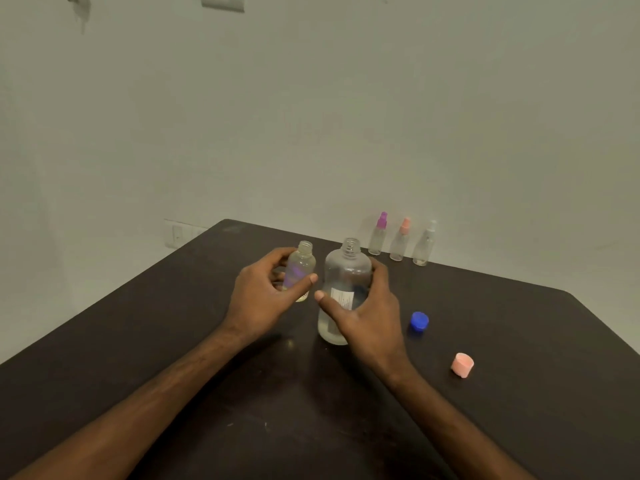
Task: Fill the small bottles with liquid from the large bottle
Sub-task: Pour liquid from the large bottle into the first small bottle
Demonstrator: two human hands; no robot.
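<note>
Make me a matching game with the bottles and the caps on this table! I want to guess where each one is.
Things:
1. small bottle
2. large bottle
3. blue cap
4. pink cap

Places:
A. held by the right hand
B. lying on the table, nearest the person
C. held by the left hand
D. lying on the table, just right of the large bottle

Pairs: 1-C, 2-A, 3-D, 4-B

Clear smooth plastic: large bottle [346, 271], small bottle [303, 261]. Dark, a bit shiny: table [173, 323]. Matt plastic: blue cap [419, 320].
</note>
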